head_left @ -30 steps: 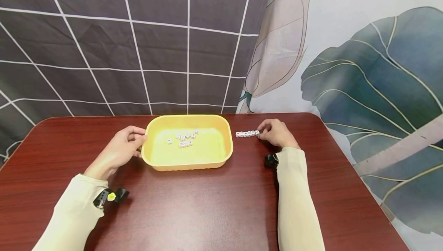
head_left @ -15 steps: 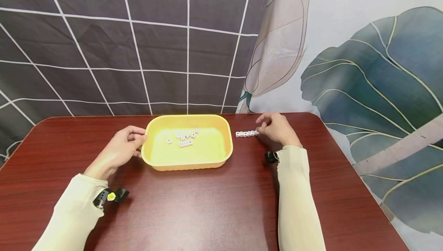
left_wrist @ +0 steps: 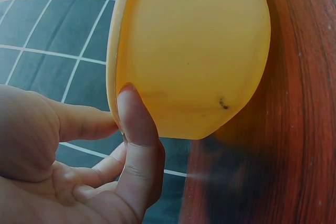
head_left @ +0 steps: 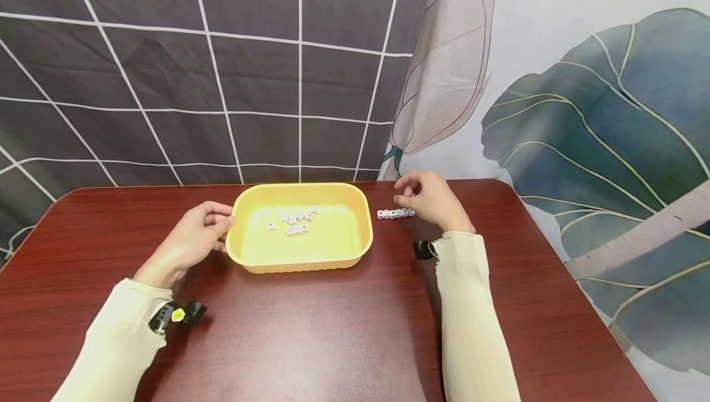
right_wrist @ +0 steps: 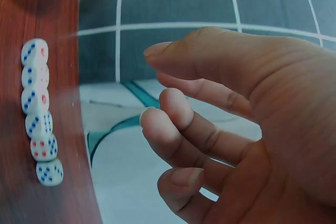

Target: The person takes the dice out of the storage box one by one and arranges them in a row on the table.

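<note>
My left hand [head_left: 191,237] pinches the left rim of a yellow plastic tray [head_left: 302,264]; in the left wrist view one finger [left_wrist: 137,119] lies against the tray's wall and another digit meets the rim from the other side. Several white dice [head_left: 296,230] lie inside the tray, some lined up, others scattered. To the tray's right a straight row of dice [head_left: 392,214] with red and blue pips rests on the table. Over the right end of that row hovers my right hand [head_left: 435,201], fingers loosely bent and nothing between them, as the right wrist view shows.
The dark red wooden table [head_left: 310,334] reaches back to a grey checked curtain [head_left: 255,75]. A white cloth with a large leaf print [head_left: 599,161] hangs behind and along the right edge. Each wrist wears a small black camera [head_left: 194,314].
My right hand has come away from the right end of the dice row, rising and shifting left over it. The left hand and the tray stay put.
</note>
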Available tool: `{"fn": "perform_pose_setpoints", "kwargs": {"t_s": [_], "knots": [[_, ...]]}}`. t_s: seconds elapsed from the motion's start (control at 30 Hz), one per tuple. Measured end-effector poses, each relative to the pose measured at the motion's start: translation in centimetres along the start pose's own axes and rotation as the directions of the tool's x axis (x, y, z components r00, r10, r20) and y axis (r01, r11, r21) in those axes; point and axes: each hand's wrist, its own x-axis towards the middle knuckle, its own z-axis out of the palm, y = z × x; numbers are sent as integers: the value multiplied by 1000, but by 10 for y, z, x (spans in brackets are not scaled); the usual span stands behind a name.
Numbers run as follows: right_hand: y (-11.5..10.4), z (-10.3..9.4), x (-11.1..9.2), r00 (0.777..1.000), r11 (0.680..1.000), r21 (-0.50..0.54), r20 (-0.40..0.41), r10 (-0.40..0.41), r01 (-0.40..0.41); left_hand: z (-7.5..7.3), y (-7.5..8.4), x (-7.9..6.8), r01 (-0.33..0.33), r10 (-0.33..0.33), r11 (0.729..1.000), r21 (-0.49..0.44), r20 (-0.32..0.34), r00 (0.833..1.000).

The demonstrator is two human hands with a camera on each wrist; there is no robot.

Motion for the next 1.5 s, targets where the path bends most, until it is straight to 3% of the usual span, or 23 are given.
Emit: {"fn": "perform_pose_setpoints", "kwargs": {"t_s": [0.67, 0.93, 1.5], "knots": [[-41, 26, 7, 994, 992, 80, 42, -105, 101, 0, 1, 0, 9, -9, 1000, 16, 1, 1000], [-56, 39, 8, 983, 984, 60, 64, -174, 171, 0, 1, 0, 6, -6, 1000, 17, 4, 1000], [-76, 73, 12, 967, 977, 30, 139, -212, 210, 0, 0, 0, -2, 2, 1000, 17, -3, 1000]]}}
